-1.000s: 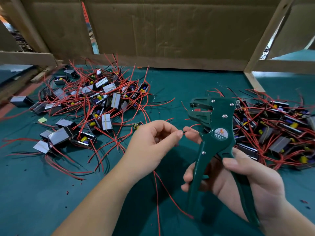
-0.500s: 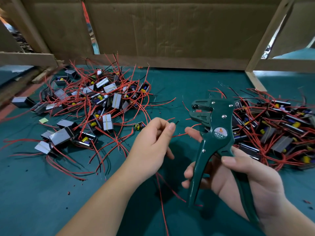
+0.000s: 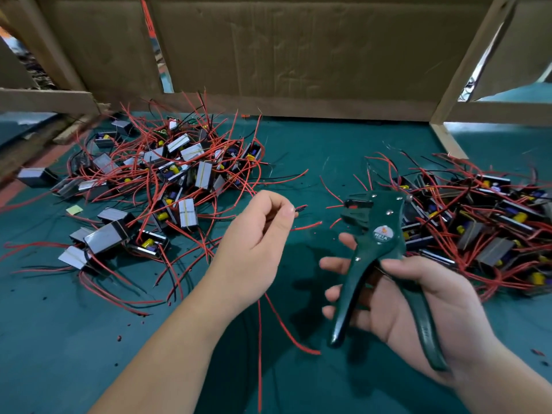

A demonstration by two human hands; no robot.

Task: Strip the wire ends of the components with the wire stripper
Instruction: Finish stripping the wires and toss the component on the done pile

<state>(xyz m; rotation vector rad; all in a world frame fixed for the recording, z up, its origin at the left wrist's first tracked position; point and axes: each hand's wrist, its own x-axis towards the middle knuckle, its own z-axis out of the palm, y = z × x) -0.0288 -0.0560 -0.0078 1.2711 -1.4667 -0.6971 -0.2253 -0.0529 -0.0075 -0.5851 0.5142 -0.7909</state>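
Wire stripper (image 3: 377,234) in right hand (image 3: 418,306)

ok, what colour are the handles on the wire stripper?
Dark green, same as its body. The metal wire stripper sits in the right hand, head view.

A dark teal mat (image 3: 328,150) covers the work surface from edge to edge. Along its far edge stands a wall of creased brown cardboard (image 3: 298,55), split by a narrow vertical gap (image 3: 162,76) left of centre. Pale wooden battens (image 3: 472,61) frame an opening at the far right corner, where brighter light comes through. At the far left corner a wooden rail (image 3: 44,100) runs level above the surface's edge.
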